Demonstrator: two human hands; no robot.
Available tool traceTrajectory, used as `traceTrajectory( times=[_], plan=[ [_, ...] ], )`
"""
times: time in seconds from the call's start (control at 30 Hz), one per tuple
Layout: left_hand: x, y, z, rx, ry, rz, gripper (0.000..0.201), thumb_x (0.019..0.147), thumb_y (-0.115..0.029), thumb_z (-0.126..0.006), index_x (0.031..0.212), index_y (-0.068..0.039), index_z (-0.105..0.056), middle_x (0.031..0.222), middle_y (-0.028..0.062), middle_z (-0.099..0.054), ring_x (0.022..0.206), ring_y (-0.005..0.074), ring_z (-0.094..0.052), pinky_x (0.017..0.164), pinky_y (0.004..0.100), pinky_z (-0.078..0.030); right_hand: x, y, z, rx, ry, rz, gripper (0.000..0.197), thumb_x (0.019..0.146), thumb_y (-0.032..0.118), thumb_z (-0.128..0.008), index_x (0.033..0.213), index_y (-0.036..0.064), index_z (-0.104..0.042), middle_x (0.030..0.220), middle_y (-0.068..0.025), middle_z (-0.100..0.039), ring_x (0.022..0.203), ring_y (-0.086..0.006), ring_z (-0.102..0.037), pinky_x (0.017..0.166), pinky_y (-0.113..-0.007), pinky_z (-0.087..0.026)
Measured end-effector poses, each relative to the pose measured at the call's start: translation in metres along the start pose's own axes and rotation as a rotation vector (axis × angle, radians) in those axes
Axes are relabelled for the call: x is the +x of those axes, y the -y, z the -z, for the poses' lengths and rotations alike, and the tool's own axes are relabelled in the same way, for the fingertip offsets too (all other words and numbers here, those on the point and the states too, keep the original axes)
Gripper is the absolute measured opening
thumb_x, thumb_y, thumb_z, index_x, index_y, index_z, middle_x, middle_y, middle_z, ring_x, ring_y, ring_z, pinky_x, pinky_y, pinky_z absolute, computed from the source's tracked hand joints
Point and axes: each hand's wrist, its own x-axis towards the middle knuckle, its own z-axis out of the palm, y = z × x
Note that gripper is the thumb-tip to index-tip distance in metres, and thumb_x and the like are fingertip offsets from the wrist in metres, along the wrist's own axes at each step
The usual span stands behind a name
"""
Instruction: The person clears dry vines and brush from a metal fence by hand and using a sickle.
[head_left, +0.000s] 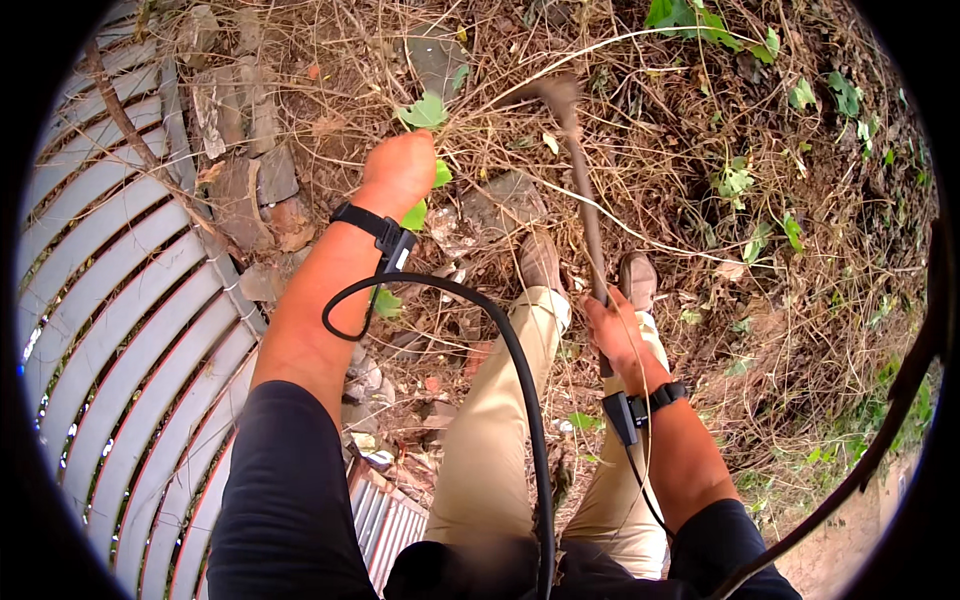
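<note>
My left hand (pixel 400 163) is closed in a fist around thin dry vines (pixel 462 130) at the upper middle. A green leaf (pixel 426 110) stands just beyond the fist, and more leaves hang below it. In my right hand (pixel 617 335), the fingers wrap round the lower part of a hoe's wooden handle (pixel 588 215). The handle runs up and away from me. Its head (pixel 553 92), smeared by motion, is over the dry vines to the right of my left hand. Loose stems pass in front of my right forearm.
A slatted grey metal fence panel (pixel 130 290) curves along the left. Broken bricks (pixel 255 195) lie beside it. My shoes (pixel 540 262) stand among dry tangled vines. Black cable (pixel 515 350) loops across the middle, and a dark branch (pixel 890 410) crosses the lower right.
</note>
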Motion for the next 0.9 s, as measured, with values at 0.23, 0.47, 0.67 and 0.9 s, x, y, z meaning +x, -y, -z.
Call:
traceTrajectory(
  times=[0.23, 0.47, 0.67, 0.9],
  plan=[
    [-0.011, 0.006, -0.018, -0.052, 0.04, 0.126, 0.02, 0.086, -0.008, -0.048, 0.097, 0.002, -0.061, 0.098, 0.0225, -0.068, 0.092, 0.0385, -0.066, 0.079, 0.0482, -0.053, 0.022, 0.056, -0.048, 0.556, -0.043, -0.107, 0.02, 0.093, 0.021, -0.059, 0.097, 0.0017, -0.055, 0.067, -0.0048, -0.055, 0.056, -0.014, -0.051, 0.051, -0.033, -0.043],
    [-0.017, 0.002, -0.023, -0.152, -0.019, 0.116, 0.021, 0.093, -0.022, -0.053, 0.095, -0.001, -0.058, 0.085, 0.0219, -0.066, 0.083, 0.0408, -0.064, 0.074, 0.0516, -0.05, 0.02, 0.021, 0.005, -0.1, -0.086, -0.113, 0.036, 0.09, 0.028, -0.059, 0.109, -0.0024, -0.053, 0.093, -0.0278, -0.064, 0.089, -0.0423, -0.063, 0.081, -0.047, -0.05],
    [-0.013, 0.009, -0.007, -0.133, -0.095, 0.096, 0.018, 0.085, -0.007, -0.049, 0.095, 0.0, -0.062, 0.091, 0.0205, -0.068, 0.084, 0.0379, -0.066, 0.076, 0.0486, -0.052, 0.027, 0.026, 0.044, -0.208, -0.059, -0.099, 0.031, 0.089, 0.024, -0.057, 0.106, -0.0019, -0.053, 0.092, -0.026, -0.064, 0.086, -0.0433, -0.062, 0.077, -0.046, -0.05],
    [-0.064, -0.012, -0.035, -0.37, 0.093, 0.162, 0.014, 0.093, -0.015, -0.051, 0.093, -0.003, -0.058, 0.076, 0.0131, -0.064, 0.066, 0.0269, -0.065, 0.057, 0.0393, -0.052, -0.132, 0.029, 0.111, -0.043, -0.006, -0.351, 0.014, 0.091, 0.012, -0.058, 0.098, -0.0001, -0.056, 0.073, -0.0062, -0.056, 0.067, -0.0137, -0.053, 0.059, -0.031, -0.045]
  ],
)
